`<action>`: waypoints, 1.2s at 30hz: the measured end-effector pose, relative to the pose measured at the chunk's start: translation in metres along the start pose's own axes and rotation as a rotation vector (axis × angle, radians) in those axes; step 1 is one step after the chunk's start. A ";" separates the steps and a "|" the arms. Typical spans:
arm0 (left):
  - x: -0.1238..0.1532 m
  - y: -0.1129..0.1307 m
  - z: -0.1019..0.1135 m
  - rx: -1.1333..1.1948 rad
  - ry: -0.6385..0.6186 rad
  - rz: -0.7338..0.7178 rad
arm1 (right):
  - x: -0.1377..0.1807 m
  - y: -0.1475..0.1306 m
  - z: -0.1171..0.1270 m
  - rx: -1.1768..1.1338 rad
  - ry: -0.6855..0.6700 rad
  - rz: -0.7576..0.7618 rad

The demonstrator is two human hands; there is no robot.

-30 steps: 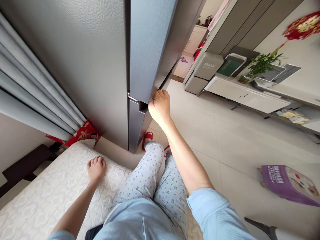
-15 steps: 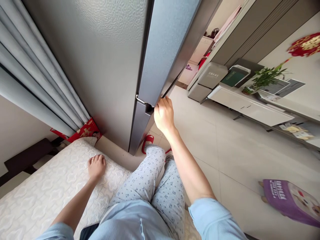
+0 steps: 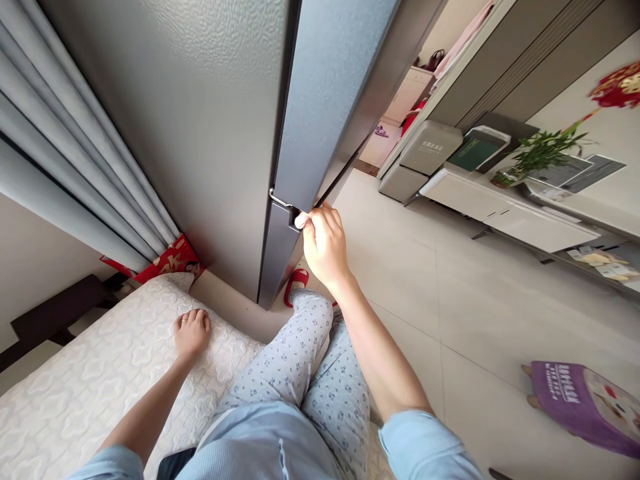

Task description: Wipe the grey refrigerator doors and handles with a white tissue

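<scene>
A tall grey refrigerator (image 3: 210, 127) stands before me. Its upper door (image 3: 333, 87) and lower door (image 3: 280, 247) meet at a gap, with a metal hinge (image 3: 279, 198) on the side. At that gap is my right hand (image 3: 326, 243), closed, its fingers curled against the door front and partly hidden. A small pale, rounded thing (image 3: 301, 220) shows at the thumb side; I cannot tell what it is. My left hand (image 3: 193, 331) lies palm down on the cream quilted cover (image 3: 115, 373) of the seat, fingers resting on the cloth and holding nothing.
Grey curtains (image 3: 85, 133) hang at the left above a red box (image 3: 173, 260). A red slipper (image 3: 297, 283) is on my foot near the refrigerator's base. Rightward are a white low cabinet (image 3: 510, 213), a plant (image 3: 545, 153) and a purple-covered stool (image 3: 565, 400) on the tiled floor.
My right hand has shifted slightly left and down along the door gap, and the pale thing now shows by its thumb. The left hand stays in place.
</scene>
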State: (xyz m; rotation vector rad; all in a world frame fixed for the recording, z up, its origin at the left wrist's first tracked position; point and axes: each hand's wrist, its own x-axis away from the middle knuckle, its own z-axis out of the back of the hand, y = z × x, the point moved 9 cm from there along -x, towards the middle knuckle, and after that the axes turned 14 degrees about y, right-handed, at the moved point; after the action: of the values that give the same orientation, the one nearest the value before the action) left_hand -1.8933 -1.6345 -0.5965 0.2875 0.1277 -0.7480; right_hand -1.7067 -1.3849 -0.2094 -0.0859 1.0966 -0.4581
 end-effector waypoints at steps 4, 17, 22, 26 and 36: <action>0.000 -0.001 -0.001 -0.006 -0.004 0.007 | -0.002 0.007 0.003 0.004 -0.002 -0.027; 0.000 -0.001 -0.003 0.030 0.004 0.011 | -0.002 0.016 0.002 -0.162 -0.018 -0.206; 0.000 -0.001 -0.003 0.032 -0.006 0.022 | 0.001 0.027 0.000 -0.351 -0.015 -0.383; 0.000 -0.001 -0.002 0.031 -0.015 0.025 | 0.006 0.039 -0.007 -0.480 0.019 -0.486; 0.001 -0.001 -0.001 0.014 -0.008 0.010 | 0.010 0.047 -0.013 -0.802 0.086 -0.641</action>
State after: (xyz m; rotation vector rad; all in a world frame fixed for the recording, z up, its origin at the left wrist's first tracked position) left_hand -1.8935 -1.6355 -0.5982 0.2983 0.1134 -0.7407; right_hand -1.6998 -1.3445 -0.2372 -1.1553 1.2750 -0.5640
